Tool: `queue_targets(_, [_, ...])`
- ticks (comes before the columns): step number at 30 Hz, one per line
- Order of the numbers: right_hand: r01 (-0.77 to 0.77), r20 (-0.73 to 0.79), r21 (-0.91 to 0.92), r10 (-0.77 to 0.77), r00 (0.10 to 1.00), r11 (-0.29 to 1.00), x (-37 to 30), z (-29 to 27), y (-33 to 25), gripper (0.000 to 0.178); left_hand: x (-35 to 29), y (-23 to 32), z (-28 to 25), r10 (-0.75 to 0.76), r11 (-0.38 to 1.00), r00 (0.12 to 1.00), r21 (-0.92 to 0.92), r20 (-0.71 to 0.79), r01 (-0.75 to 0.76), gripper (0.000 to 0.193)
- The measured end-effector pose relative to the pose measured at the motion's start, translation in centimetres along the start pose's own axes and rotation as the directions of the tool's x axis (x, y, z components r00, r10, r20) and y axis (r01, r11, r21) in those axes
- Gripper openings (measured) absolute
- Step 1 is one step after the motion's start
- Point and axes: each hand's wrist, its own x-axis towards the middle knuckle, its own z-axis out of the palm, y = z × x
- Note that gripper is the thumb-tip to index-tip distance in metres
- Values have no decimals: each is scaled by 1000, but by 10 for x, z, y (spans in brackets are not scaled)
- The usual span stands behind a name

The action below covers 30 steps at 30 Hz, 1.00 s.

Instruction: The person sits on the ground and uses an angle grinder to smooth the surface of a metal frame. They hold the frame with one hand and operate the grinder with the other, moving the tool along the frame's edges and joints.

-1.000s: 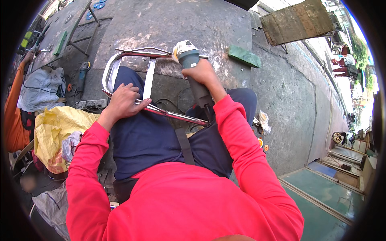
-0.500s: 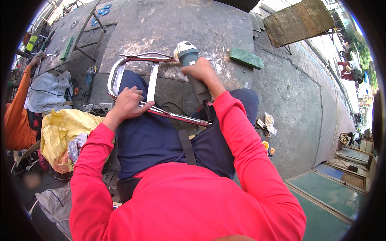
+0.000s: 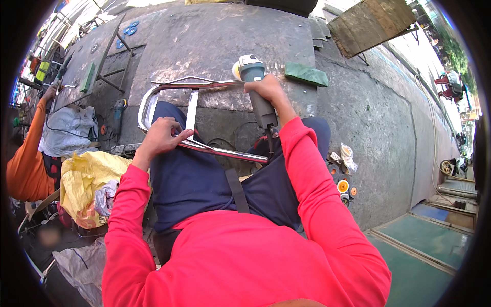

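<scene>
A bent shiny metal tube frame point(image 3: 148, 102) with a flat cross bar lies across my knees over the grey concrete ground. My left hand point(image 3: 162, 135) presses on the frame's near tube where the cross bar meets it. My right hand point(image 3: 266, 92) grips the body of an angle grinder point(image 3: 251, 69), whose head rests at the far tube of the frame. Its cable runs back toward my lap.
A green block point(image 3: 306, 74) lies on the concrete to the right of the grinder. Several round discs point(image 3: 341, 181) sit by my right knee. A yellow sack point(image 3: 84, 181) and a person in an orange sleeve point(image 3: 28, 153) are at my left. A metal frame point(image 3: 110, 61) lies farther off.
The view has shifted slightly. Both hands keep their hold, and the grinder stays at the far tube of the frame.
</scene>
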Motion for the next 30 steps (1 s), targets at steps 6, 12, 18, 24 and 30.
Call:
queue_targets(6, [-8,-256,21,13,967,1000,-7,-55,28,45,53,44,6,-94,974,953,-225,-290,27,55])
queue_targets(12, [-24,-422,107,67,904,994,-15,-98,59,41,147,183,96,-76,716,989,-683,127,143,79])
queue_targets(18, [-228,-495,-21,188,848,973,-18,-118,76,60,171,251,142,320,111,918,-971,235,210,105])
queue_targets(24, [-286,-479,-123,195,856,950,-19,-116,77,65,171,264,162,267,-50,945,-977,187,208,94])
queue_targets(30, [-327,-481,-138,226,847,935,-16,-117,76,66,178,261,164,277,20,939,-978,204,207,94])
